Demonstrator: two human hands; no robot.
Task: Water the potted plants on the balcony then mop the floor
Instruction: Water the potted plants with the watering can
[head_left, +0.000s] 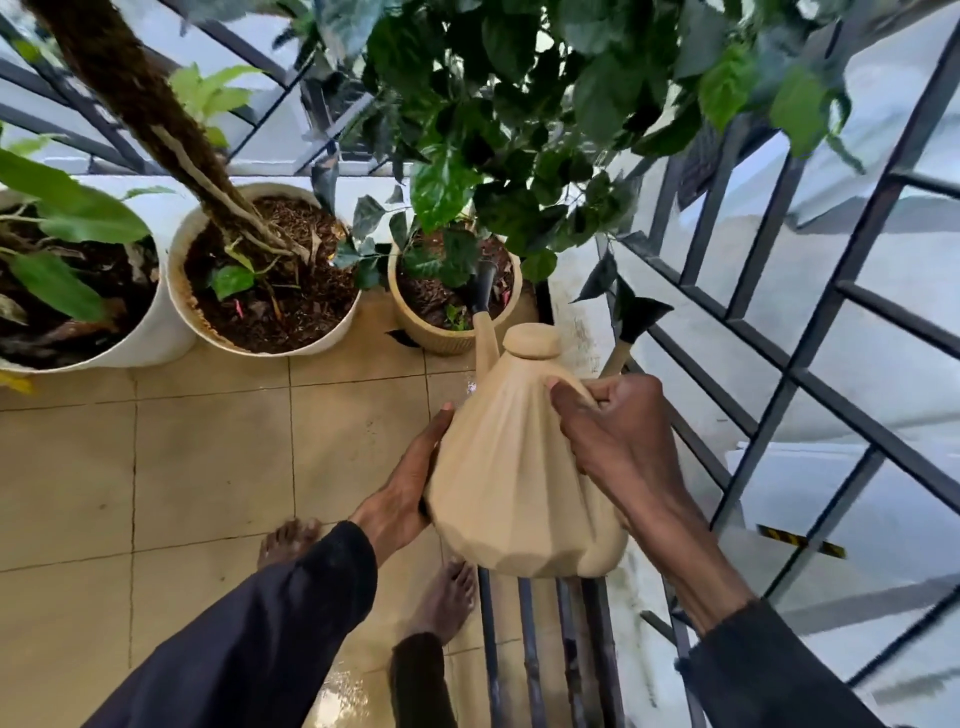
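Note:
I hold a beige ribbed watering can (511, 467) in both hands. My right hand (613, 426) grips its handle at the top right. My left hand (410, 483) presses flat against the can's left side. The can's spout, with a black nozzle (483, 286), reaches over the soil of a small beige ribbed pot (415, 327) with a dark-leafed plant. To the left stand a large white pot (218, 332) with a thick trunk and, at the left edge, another white pot (150, 338). No water stream is visible.
A dark metal grille (779, 374) closes the balcony on the right and at the back. A second black nozzle on a beige stem (636, 322) sticks up by the grille. Leafy branches (545, 130) hang overhead. My bare feet (447, 597) stand on beige tiles, wet near the bottom.

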